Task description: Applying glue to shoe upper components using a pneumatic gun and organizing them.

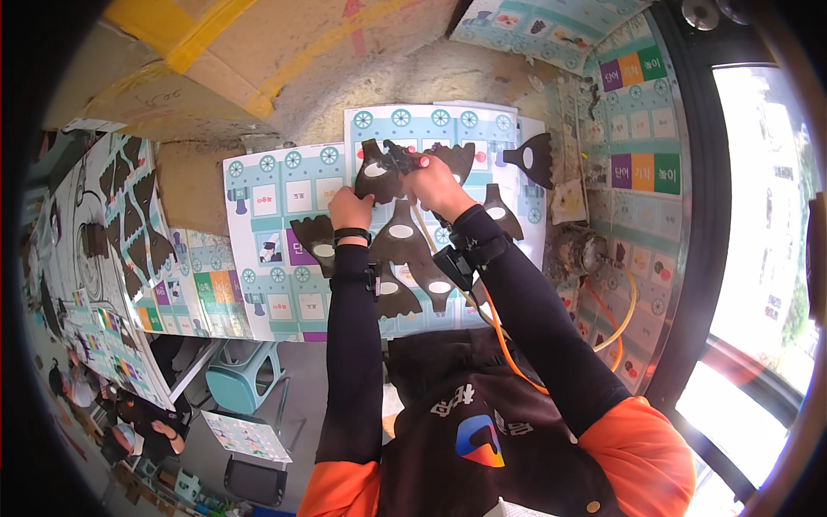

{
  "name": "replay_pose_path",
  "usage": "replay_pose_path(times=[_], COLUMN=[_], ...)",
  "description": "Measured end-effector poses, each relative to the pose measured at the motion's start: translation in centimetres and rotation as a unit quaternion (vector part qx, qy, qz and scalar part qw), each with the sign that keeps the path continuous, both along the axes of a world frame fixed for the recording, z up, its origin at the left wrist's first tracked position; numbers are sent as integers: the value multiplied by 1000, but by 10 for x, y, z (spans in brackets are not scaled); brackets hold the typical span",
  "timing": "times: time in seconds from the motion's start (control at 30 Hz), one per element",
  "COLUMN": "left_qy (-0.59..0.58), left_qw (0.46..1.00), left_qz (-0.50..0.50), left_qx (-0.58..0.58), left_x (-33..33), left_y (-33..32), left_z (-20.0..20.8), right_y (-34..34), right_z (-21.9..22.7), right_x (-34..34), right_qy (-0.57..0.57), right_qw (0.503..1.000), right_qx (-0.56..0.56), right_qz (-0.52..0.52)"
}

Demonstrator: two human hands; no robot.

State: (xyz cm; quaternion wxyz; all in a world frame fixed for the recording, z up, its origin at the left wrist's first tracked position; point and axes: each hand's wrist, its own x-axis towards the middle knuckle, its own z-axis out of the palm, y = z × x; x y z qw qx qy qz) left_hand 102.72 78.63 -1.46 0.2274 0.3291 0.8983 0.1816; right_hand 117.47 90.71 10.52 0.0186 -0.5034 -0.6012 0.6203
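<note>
My right hand (439, 188) is wrapped round a dark spray gun (398, 157) with a red knob, and a thin yellowish hose runs down from it. My left hand (348, 209) pinches the lower edge of a dark brown, scallop-edged cut piece (370, 183) with a pale oval in its middle. The gun's front end is just beside that piece. Several similar pieces lie around my hands: one (398, 231) between my forearms, another (315, 241) by my left wrist, one (495, 212) by my right wrist and one (536, 161) at the far right.
Printed picture sheets (293, 159) cover the table. Cardboard boxes (207, 69) stand at the far left. An orange hose (508, 349) loops by my right arm, near a grimy round container (579, 250). A window (758, 172) is at right; a teal stool (245, 379) and another person (142, 426) are at lower left.
</note>
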Motion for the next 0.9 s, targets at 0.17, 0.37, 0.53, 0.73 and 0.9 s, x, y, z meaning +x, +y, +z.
replay_pose_path(times=[0.17,0.37,0.53,0.73,0.9], left_qy=[-3,-6,4,-2,-5], left_qw=[1000,1000,1000,1000,1000], left_qz=[-9,-12,-1,2,1], left_qx=[-7,-21,6,11,4], left_x=[4,2,4,1,2], left_y=[5,1,1,-2,-1], left_z=[4,4,5,0,0], right_y=[4,-3,-5,-10,-11], right_z=[-8,2,6,-3,-1], right_x=[2,13,6,3,4], right_qy=[0,-23,12,-3,35], right_qw=[998,997,1000,998,999], right_qx=[70,74,-14,47,9], right_qz=[-7,14,-10,-31,1])
